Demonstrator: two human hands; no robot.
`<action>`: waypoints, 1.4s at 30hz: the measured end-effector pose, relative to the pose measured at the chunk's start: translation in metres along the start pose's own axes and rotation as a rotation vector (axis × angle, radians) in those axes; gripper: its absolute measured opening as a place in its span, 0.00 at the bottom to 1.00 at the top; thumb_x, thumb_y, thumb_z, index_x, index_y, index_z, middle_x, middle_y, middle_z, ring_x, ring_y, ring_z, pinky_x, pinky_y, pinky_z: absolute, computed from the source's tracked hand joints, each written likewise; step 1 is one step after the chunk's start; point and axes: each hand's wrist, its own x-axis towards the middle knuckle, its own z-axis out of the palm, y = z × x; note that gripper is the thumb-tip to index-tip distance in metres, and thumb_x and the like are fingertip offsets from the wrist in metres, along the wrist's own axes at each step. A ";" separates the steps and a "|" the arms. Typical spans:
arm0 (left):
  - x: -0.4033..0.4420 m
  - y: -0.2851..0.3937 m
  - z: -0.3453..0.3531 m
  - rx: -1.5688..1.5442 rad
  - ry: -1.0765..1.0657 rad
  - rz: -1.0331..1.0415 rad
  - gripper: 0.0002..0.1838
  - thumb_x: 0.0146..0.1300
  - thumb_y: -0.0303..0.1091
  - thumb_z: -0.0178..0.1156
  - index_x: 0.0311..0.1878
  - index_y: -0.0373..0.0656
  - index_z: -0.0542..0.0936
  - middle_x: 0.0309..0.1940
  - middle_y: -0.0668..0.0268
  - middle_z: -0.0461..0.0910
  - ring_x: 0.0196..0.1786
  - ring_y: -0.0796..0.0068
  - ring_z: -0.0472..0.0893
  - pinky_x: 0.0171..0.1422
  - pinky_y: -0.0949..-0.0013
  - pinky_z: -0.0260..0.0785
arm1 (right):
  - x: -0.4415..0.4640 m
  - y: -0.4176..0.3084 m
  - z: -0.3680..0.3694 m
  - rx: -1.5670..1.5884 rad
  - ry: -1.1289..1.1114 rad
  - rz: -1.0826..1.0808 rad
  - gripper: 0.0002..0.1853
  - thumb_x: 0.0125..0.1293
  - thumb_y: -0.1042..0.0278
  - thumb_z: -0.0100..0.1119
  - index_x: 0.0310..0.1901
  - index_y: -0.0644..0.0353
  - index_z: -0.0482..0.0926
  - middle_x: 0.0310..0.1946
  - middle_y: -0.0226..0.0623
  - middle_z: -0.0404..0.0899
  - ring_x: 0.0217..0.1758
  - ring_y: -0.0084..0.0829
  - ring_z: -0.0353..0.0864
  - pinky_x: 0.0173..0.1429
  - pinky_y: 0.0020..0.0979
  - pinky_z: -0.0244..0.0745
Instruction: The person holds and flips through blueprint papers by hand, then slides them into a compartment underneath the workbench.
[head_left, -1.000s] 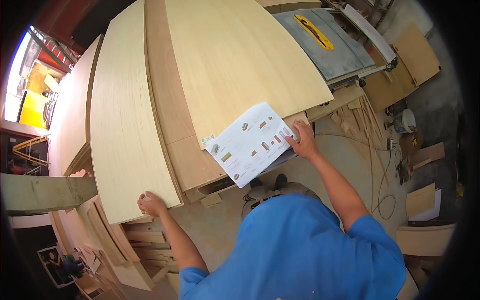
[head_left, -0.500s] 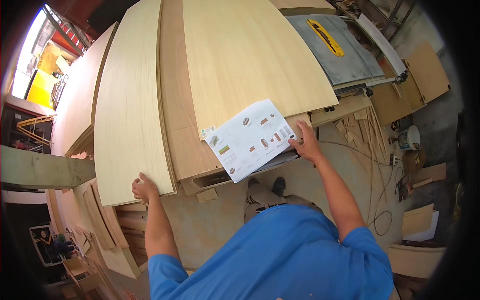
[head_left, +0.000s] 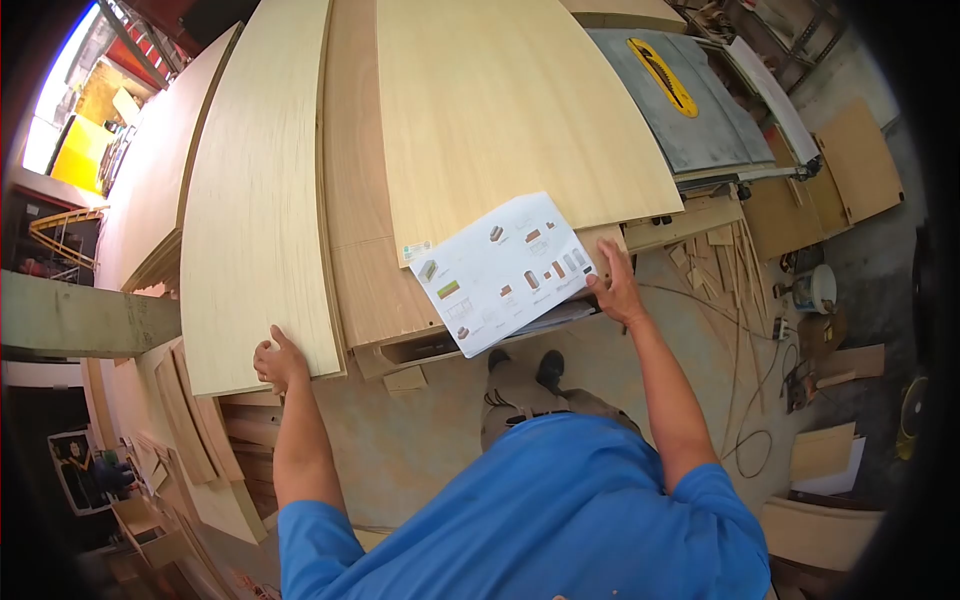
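Note:
My left hand (head_left: 280,362) rests at the near edge of a pale plywood sheet (head_left: 258,200), its fingers curled on top of it. My right hand (head_left: 618,288) lies beside the right edge of a printed paper (head_left: 505,275), fingers apart, with the thumb near the paper's corner. The paper shows small coloured drawings of blocks and lies over the near edge of a wide plywood sheet (head_left: 510,110), reaching past it. Between the two pale sheets a browner board (head_left: 360,200) is visible.
A table saw (head_left: 690,120) with a yellow insert stands at the upper right. A grey beam (head_left: 90,315) juts in from the left. Wood offcuts (head_left: 715,270), a white bucket (head_left: 815,290) and a cable (head_left: 745,450) are on the floor at right. More boards (head_left: 205,440) lean at lower left.
The view has shifted, moving the sheets and paper slightly within it. My left hand stays at the sheet's near edge, and my right hand remains beside the paper.

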 end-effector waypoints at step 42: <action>0.012 -0.007 0.014 0.068 0.059 -0.003 0.35 0.67 0.74 0.48 0.63 0.58 0.73 0.73 0.68 0.63 0.75 0.57 0.59 0.67 0.28 0.56 | 0.009 -0.093 -0.027 0.355 0.046 -0.006 0.29 0.71 0.52 0.61 0.64 0.67 0.72 0.63 0.49 0.75 0.68 0.39 0.74 0.72 0.35 0.65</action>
